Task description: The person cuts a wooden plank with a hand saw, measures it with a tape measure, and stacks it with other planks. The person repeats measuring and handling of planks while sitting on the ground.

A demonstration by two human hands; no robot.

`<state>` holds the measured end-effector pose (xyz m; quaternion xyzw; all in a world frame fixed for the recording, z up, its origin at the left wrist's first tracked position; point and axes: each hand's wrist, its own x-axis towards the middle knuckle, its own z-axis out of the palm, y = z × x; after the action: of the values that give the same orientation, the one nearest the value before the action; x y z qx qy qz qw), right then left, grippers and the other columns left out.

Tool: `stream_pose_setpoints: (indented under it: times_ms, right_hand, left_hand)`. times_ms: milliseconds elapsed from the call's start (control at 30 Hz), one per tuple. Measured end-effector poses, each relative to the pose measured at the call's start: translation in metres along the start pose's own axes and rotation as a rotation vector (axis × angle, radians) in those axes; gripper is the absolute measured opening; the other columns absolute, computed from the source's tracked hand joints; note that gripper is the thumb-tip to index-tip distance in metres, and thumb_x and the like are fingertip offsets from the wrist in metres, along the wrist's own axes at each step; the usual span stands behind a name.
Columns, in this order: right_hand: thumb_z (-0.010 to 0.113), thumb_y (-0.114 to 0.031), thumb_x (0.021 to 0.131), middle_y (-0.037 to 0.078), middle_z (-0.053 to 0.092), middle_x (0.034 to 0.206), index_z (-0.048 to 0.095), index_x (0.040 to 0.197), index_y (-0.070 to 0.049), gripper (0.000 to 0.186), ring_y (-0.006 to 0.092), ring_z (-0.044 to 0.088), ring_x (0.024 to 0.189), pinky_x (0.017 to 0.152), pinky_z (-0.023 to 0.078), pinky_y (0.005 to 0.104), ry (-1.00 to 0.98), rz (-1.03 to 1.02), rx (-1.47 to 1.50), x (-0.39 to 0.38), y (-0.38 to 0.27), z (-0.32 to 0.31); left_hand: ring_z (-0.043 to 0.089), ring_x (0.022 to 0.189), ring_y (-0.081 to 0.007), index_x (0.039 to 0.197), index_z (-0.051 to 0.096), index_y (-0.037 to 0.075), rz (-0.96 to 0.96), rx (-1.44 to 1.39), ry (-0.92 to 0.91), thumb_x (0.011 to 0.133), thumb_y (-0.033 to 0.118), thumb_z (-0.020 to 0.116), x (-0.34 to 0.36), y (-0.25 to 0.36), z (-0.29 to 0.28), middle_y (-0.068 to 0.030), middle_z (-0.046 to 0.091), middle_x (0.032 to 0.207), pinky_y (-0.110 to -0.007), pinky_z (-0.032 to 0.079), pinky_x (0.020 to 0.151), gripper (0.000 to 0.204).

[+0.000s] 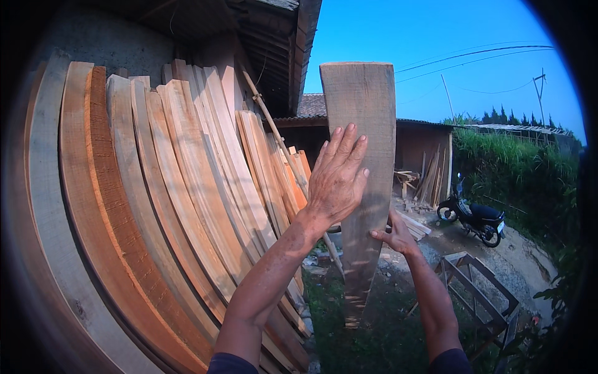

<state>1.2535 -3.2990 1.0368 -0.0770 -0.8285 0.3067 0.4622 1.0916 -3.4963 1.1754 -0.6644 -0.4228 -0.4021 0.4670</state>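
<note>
A long greyish-brown wooden board (pixel 364 93) stands upright in front of me, its lower end reaching down towards the grass. My left hand (pixel 338 177) lies flat against the face of the board, fingers stretched upward and the palm hidden. Lower down, my right hand (pixel 400 237) grips the board's right edge; the thumb shows on the near face, while the other fingers are mostly hidden behind it.
Many wooden planks (pixel 180 143) lean in a row on the left, with a slanting pole (pixel 271 121) beside them. At the lower right stands a wooden frame (pixel 476 290). A motorcycle (pixel 476 218) is parked on the slope, before an open shed (pixel 423 137) holding more timber.
</note>
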Motion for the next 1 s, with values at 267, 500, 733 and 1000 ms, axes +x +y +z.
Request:
stream_pose_setpoints:
  times_ms: [267,500,733,1000]
  right_hand:
    - [0.082,-0.029,0.084,0.016,0.033,0.163,0.015,0.165,-0.015,0.106,0.0318,0.035,0.149,0.120,0.034,0.0480,0.068,-0.019,-0.070,0.034,0.031,-0.002]
    - [0.076,-0.055,0.086,0.018,0.038,0.160,0.022,0.163,-0.026,0.099,0.0369,0.038,0.147,0.117,0.036,0.0573,0.162,-0.082,-0.318,0.099,0.077,0.010]
    - [0.076,-0.020,0.091,0.014,0.042,0.158,0.028,0.161,-0.010,0.086,0.0266,0.038,0.146,0.121,0.030,0.0439,0.058,-0.068,-0.098,0.166,0.089,0.011]
    - [0.069,-0.037,0.096,0.011,0.057,0.140,0.040,0.155,-0.014,0.069,0.0264,0.052,0.131,0.102,0.046,0.0532,0.239,0.097,0.172,0.217,0.171,-0.032]
  left_hand:
    - [0.031,0.151,-0.0371,0.150,0.049,0.008,-0.148,-0.136,-0.055,0.094,0.025,0.065,-0.062,-0.027,0.024,-0.0234,0.034,0.161,-0.050,0.029,0.123,0.061]
    - [0.042,0.145,-0.0371,0.139,0.061,0.008,-0.194,-0.174,-0.114,0.091,0.019,0.071,-0.139,-0.082,0.031,-0.0248,0.044,0.155,-0.050,0.034,0.119,0.051]
    - [0.044,0.144,-0.0332,0.134,0.065,0.006,-0.494,-0.267,-0.134,0.093,0.019,0.071,-0.215,-0.168,0.043,-0.0219,0.049,0.152,-0.046,0.037,0.117,0.043]
    - [0.055,0.133,-0.0262,0.133,0.065,0.001,-0.855,-0.535,-0.018,0.097,0.016,0.068,-0.268,-0.233,0.088,-0.0197,0.058,0.143,-0.040,0.043,0.110,0.039]
